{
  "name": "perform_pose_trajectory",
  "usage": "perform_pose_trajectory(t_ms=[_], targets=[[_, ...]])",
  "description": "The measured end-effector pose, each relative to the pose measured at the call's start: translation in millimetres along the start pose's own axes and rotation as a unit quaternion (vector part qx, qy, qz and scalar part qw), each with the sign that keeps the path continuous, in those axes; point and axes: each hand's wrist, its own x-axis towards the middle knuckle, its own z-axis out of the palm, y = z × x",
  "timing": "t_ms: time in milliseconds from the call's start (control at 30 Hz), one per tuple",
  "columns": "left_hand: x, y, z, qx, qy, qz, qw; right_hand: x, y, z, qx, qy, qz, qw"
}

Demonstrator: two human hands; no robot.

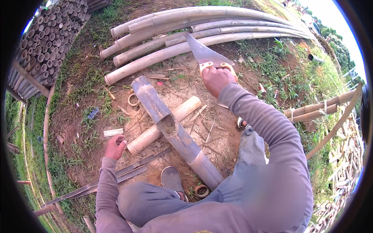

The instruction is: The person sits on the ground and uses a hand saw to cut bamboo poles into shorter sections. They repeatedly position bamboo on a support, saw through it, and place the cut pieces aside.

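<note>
My right hand (219,80) is wrapped round the handle of a hand saw (202,51), held up ahead of me with its toothed blade pointing away and leftward. My left hand (115,147) holds nothing; its fingers are loosely curled, with the thumb apart. Just right of it lies the near end of a pale bamboo piece (144,139). Across that piece rests a thick grey bamboo pole (186,144), running from the ground ahead back toward my legs. An opening cut in its upper side (168,125) shows near the crossing.
Several long bamboo poles (155,65) lie side by side ahead. A stack of bamboo (42,46) stands far left. Dark split strips (132,166) lie by my left arm. Bamboo rings (133,99) and sawdust litter the ground. Tied bamboo rails (314,112) stand at right.
</note>
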Motion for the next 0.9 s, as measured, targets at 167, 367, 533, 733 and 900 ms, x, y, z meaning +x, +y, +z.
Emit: perform_pose_trajectory(t_ms=[167, 367, 533, 733, 900], targets=[[34, 51, 37, -0.021, -0.016, 0.095, 0.995, -144, 76, -19, 0.049, 0.109, 0.114, 0.986], [30, 121, 83, -0.068, -0.054, 0.145, 0.986, -159, 14, 17, 0.162, 0.135, 0.027, 0.977], [5, 121, 80, -0.122, -0.047, 0.126, 0.983, -45, -41, 42, 0.192, 0.113, -0.059, 0.973], [-3, 70, 55, -0.113, 0.034, 0.039, 0.992, 73, -71, 56, 0.196, 0.148, -0.166, 0.955], [2, 56, 57, -0.124, 0.047, -0.008, 0.991, 104, -24, 80, 0.131, 0.016, -0.023, 0.991]])
